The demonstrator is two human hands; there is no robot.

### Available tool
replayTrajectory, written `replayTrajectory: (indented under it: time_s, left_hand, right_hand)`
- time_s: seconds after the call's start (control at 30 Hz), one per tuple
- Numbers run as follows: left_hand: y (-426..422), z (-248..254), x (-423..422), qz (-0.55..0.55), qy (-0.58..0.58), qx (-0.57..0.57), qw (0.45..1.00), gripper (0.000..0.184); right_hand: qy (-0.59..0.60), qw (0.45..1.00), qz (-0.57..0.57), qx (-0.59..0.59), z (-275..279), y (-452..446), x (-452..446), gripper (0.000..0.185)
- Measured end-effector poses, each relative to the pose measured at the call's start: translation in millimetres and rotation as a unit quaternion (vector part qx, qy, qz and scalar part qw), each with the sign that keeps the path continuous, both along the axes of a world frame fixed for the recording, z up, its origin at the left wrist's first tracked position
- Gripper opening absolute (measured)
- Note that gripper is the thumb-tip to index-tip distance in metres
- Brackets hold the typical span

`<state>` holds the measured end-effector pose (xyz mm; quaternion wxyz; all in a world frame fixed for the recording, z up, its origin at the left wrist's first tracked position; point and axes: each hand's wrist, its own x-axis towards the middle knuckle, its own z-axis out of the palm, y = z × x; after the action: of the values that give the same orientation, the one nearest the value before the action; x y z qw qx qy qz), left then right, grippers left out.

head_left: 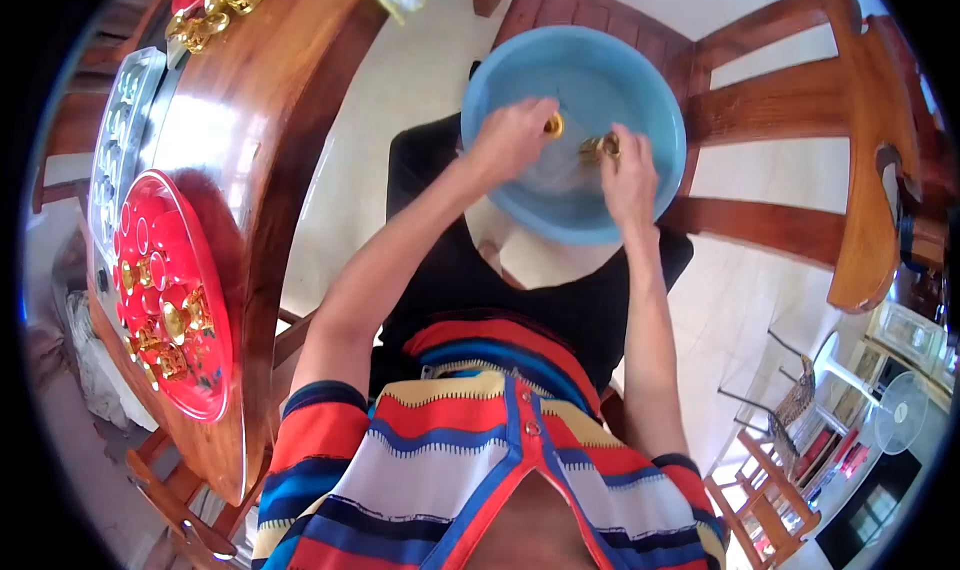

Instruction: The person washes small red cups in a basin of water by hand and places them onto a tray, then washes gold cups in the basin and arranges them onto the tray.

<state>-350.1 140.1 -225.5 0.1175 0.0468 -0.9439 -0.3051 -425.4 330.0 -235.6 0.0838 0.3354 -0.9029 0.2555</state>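
Note:
A blue basin (650, 100) with water in it stands in front of me on a wooden chair. Over its left side, my left hand (512, 138) is closed around a small gold cup (554, 126), its round opening turned to the right. My right hand (628, 175), over the right side, grips a shiny gold ornament (592, 151) by its upper right part. The two gold pieces are apart from each other. Fine detail on both is blurred.
Left of me, a polished wooden table (250, 100) carries a red tray (222, 370) with red cups and gold pieces, and a clear plastic container (110, 120). More gold ornaments (205, 25) sit at its far end. A chair back (850, 140) rises right of the basin; a white fan (895, 410) stands farther right.

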Motion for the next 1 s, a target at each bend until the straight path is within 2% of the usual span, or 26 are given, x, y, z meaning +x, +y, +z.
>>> replayTrajectory:
  time_s: [0.03,0.07,0.1,0.13,0.2,0.27,0.33,0.4,0.43,0.47,0.5,0.53,0.6,0.67,0.7,0.73,0.77,0.8,0.83,0.87,0.9,0.93,0.97,1.0]
  left_hand:
    - [-2,-9,5,-0.011,0.063,0.036,0.997,0.038]
    - [-6,-2,5,-0.013,0.059,0.035,0.998,0.038]
    - [-2,12,10,0.025,0.060,0.130,0.989,0.039]
    - [2,26,13,0.065,0.065,0.223,0.970,0.039]
    - [1,48,9,0.081,0.063,0.235,0.967,0.040]
    - [3,64,11,0.056,0.154,0.254,0.953,0.042]
    - [4,60,5,0.040,0.173,0.246,0.953,0.042]
    - [0,38,5,0.022,0.190,0.240,0.952,0.042]
    - [-6,13,6,-0.048,0.132,0.055,0.989,0.042]
    - [-9,1,4,-0.115,0.070,-0.133,0.982,0.042]
    - [-2,8,12,-0.128,0.091,-0.029,0.987,0.043]
    - [-4,15,9,-0.128,0.092,-0.031,0.987,0.043]
    - [6,33,18,-0.072,0.140,0.016,0.987,0.041]
    - [1,42,10,-0.040,0.126,0.049,0.990,0.037]
    - [1,49,8,0.010,0.089,0.195,0.977,0.034]
    - [0,54,9,0.059,0.049,0.336,0.939,0.032]
    - [-5,55,7,0.056,0.077,0.392,0.915,0.032]
    - [-6,54,5,0.055,0.076,0.392,0.915,0.032]
    - [-6,53,2,0.088,0.052,0.531,0.841,0.032]
    - [-7,50,0,0.120,0.026,0.656,0.745,0.033]
    - [-7,40,2,0.126,-0.008,0.584,0.802,0.035]
    - [-5,29,7,0.126,-0.007,0.584,0.802,0.035]
    - [-1,29,15,0.103,-0.018,0.417,0.903,0.039]
    - [-1,30,17,0.075,-0.022,0.231,0.970,0.042]
  right_hand:
    - [-0.055,0.995,-0.022,-0.083,-1,-2,2,0.035]
    - [-0.119,0.978,-0.051,-0.162,-4,-2,9,0.035]
    - [-0.067,0.983,-0.036,-0.165,8,-2,8,0.036]
    - [-0.073,0.984,-0.042,-0.158,22,4,14,0.036]
    - [-0.118,0.970,-0.041,-0.211,48,-4,10,0.037]
    - [-0.163,0.931,-0.047,-0.322,61,-8,7,0.036]
    - [-0.289,0.854,-0.049,-0.430,75,-14,10,0.035]
    - [-0.286,0.907,-0.050,-0.305,34,-11,-6,0.035]
    - [-0.080,0.989,-0.007,-0.123,17,-10,-6,0.035]
    - [-0.023,1.000,-0.010,-0.010,11,-9,0,0.035]
    - [-0.061,0.996,-0.021,-0.061,4,-7,2,0.035]
    - [-0.102,0.988,-0.031,-0.113,-4,-5,3,0.035]
    - [-0.131,0.983,-0.038,-0.124,8,-3,8,0.035]
    - [-0.133,0.979,-0.044,-0.151,29,-8,-3,0.035]
    - [-0.210,0.948,-0.058,-0.232,38,-7,-5,0.035]
    - [-0.286,0.904,-0.073,-0.310,46,-7,-5,0.036]
    - [-0.323,0.860,-0.063,-0.390,52,-6,-7,0.037]
    - [-0.322,0.860,-0.063,-0.390,52,-5,-8,0.037]
    - [-0.386,0.811,-0.058,-0.436,50,-5,-9,0.038]
    - [-0.446,0.755,-0.053,-0.478,47,-4,-10,0.039]
    - [-0.314,0.923,-0.074,-0.210,31,-4,-16,0.040]
    - [-0.031,0.998,-0.048,-0.040,12,-1,-8,0.038]
    - [-0.075,0.994,-0.063,-0.055,9,-1,3,0.036]
    - [-0.114,0.988,-0.078,-0.073,9,-4,5,0.034]
